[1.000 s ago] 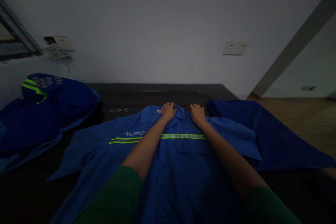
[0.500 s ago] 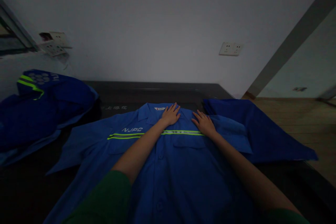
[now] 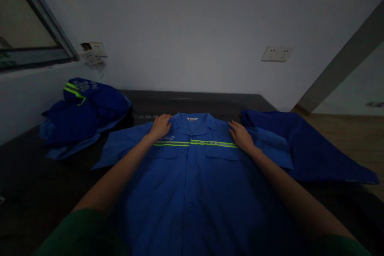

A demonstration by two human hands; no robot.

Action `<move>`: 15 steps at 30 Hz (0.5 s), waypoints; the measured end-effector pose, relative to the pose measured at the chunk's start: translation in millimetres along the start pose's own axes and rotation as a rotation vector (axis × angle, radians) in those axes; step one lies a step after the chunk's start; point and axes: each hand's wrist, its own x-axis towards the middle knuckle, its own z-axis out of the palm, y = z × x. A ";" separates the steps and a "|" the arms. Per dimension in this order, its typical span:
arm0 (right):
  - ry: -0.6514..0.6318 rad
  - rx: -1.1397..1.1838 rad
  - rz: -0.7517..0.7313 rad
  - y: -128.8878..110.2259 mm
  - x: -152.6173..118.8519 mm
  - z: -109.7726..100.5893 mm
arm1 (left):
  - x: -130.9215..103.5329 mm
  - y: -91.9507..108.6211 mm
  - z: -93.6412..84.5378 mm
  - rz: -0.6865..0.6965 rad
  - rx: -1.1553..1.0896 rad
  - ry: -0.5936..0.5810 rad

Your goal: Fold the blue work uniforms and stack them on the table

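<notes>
A blue work shirt (image 3: 192, 184) with yellow-green stripes across the chest lies front up and spread out, its collar toward the wall. My left hand (image 3: 161, 126) rests flat on the shoulder at the left of the collar, partly over the chest lettering. On the opposite shoulder lies my right hand (image 3: 241, 136), its fingers extended near the top of the sleeve. Neither hand grips the cloth. Both short sleeves stretch outward to the sides.
A crumpled dark blue garment (image 3: 87, 112) with yellow-green stripes lies at the left. Darker blue cloth (image 3: 312, 148) spreads at the right, beside the sleeve. The dark table (image 3: 192, 98) meets a wall with sockets (image 3: 276, 53).
My left hand has moved left from the collar to the left shoulder, uncovering the collar. My right hand stays near the right shoulder. The view has shifted to the left.
</notes>
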 end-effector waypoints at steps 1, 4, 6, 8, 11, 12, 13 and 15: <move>-0.049 0.009 -0.009 -3.8 2.3 1.3 | -9.2 -16.9 -1.2 -0.038 0.020 -0.038; -0.161 -0.001 0.017 -14.9 9.5 8.9 | -28.4 -47.3 3.0 -0.090 0.034 -0.135; -0.192 -0.031 0.047 -18.7 13.3 15.0 | -32.2 -53.6 8.9 -0.107 0.039 -0.177; -0.205 -0.055 0.056 -19.0 15.9 20.5 | -29.8 -54.9 14.0 -0.122 0.042 -0.193; -0.203 -0.067 0.063 -16.8 17.8 25.2 | -19.7 -56.3 17.0 -0.138 0.037 -0.200; -0.197 -0.066 0.068 -16.5 18.3 25.3 | -15.7 -57.6 16.4 -0.144 0.032 -0.202; -0.189 -0.063 0.072 -16.5 19.0 24.3 | -11.5 -59.3 15.0 -0.151 0.026 -0.204; -0.169 -0.051 0.079 -17.6 22.9 19.1 | -2.6 -63.5 10.0 -0.166 0.010 -0.203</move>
